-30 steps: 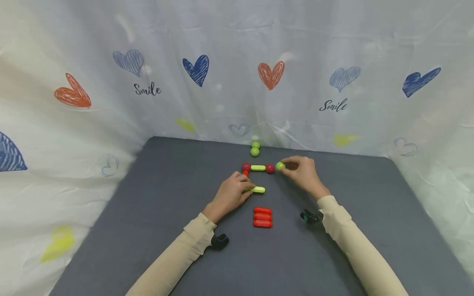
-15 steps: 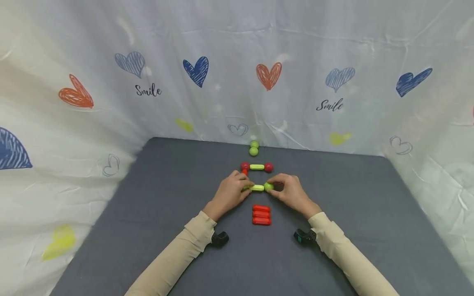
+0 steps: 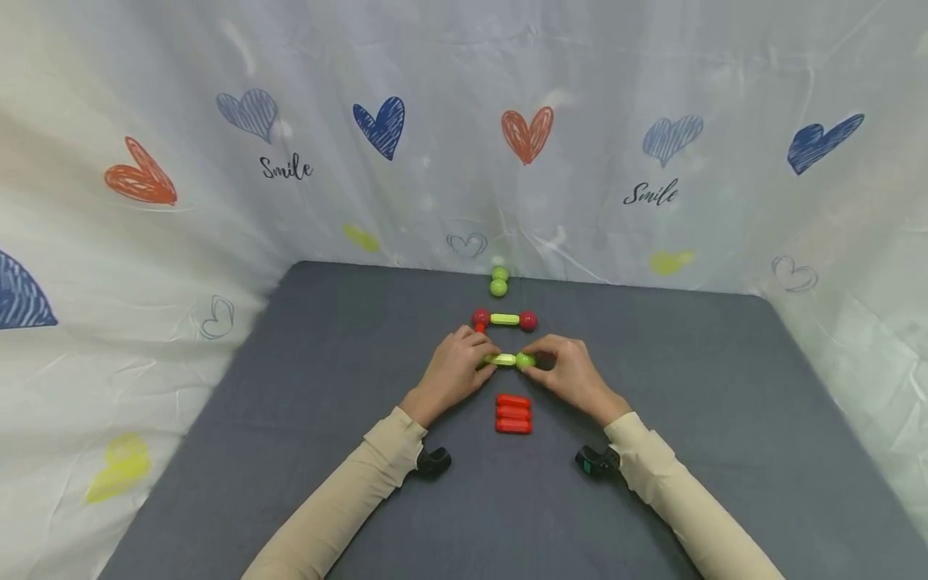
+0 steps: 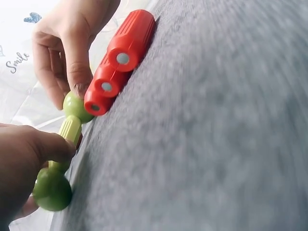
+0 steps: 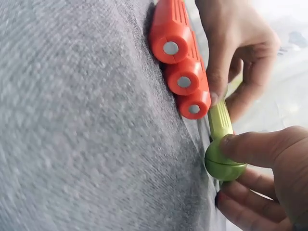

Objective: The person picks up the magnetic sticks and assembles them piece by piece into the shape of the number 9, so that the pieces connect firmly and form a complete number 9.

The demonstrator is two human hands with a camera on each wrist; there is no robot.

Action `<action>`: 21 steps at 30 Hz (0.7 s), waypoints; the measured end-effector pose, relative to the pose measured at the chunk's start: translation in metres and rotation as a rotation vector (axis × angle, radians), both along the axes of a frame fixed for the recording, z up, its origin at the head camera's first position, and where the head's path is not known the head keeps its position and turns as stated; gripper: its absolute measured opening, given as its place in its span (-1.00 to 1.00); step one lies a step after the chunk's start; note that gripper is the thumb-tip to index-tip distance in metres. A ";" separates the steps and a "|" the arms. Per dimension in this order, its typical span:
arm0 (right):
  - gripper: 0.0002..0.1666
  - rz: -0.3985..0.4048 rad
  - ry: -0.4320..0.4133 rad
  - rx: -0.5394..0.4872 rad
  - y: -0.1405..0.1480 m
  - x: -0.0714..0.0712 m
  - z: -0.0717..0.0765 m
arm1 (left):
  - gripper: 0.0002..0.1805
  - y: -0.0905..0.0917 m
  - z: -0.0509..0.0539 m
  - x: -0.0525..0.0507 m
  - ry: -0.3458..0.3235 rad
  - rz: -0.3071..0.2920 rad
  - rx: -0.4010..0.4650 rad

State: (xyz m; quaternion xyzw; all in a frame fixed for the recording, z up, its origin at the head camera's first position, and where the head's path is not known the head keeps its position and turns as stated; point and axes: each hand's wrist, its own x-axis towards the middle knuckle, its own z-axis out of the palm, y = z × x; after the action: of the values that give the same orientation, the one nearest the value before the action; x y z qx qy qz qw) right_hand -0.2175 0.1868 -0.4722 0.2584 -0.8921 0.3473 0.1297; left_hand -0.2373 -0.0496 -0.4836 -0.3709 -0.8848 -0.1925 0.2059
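A person's two hands meet over a gray tabletop (image 3: 362, 338), the left hand (image 3: 453, 366) pinching one yellow-green rod (image 3: 503, 360) from its nine o'clock side while the right hand (image 3: 569, 370) pinches one green ball (image 3: 525, 361) at the rod's three o'clock end, ball and rod touching. A second ball, the left-end ball (image 4: 53, 190) (tucked behind the fingers in the head view, but plain in the left wrist view), sits at the rod's nine o'clock end. Just beyond, at twelve o'clock, two dark red balls (image 3: 528, 321) flank one more yellow-green bar (image 3: 504, 319), and a single red link (image 3: 480, 328) runs from the nine o'clock red ball toward six o'clock, its near end hidden by the left hand. Farther out at twelve, near the tabletop's edge, two spare green balls (image 3: 498, 287) touch. At six o'clock, between the forearms, three red rods (image 3: 513, 413) lie side by side, each showing one silvery disc on an end in the wrist views. Two black wrist devices (image 3: 433, 462) are worn over two beige sleeves (image 3: 341, 499); behind, a pale curtain (image 3: 449, 56) bears printed hearts and the word "Smile" twice.
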 end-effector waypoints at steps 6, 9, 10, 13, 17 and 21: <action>-0.72 -0.005 0.009 -0.027 0.002 0.001 0.000 | -0.83 0.008 0.001 -0.002 0.022 0.003 -0.046; -0.70 -0.013 0.006 -0.052 0.004 0.002 -0.001 | -0.82 0.010 0.003 -0.002 0.004 0.002 -0.048; -0.70 -0.012 0.007 -0.057 0.005 0.003 -0.001 | -0.82 0.009 0.004 -0.002 -0.002 0.002 -0.046; -0.70 -0.011 0.014 -0.059 0.005 0.004 0.005 | -0.81 0.008 0.005 -0.002 -0.017 0.006 -0.047; -0.69 -0.015 0.033 -0.058 0.004 0.009 0.018 | -0.80 0.007 0.003 -0.003 -0.028 0.011 -0.054; -0.68 -0.006 0.038 -0.066 0.003 0.015 0.026 | -0.80 0.007 0.002 -0.001 -0.037 0.006 -0.049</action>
State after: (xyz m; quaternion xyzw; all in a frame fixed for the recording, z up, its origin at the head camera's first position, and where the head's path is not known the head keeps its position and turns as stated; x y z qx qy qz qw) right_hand -0.2027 0.1899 -0.4460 0.2579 -0.8782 0.3714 0.1562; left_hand -0.2387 -0.0424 -0.4818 -0.3697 -0.8940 -0.1772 0.1810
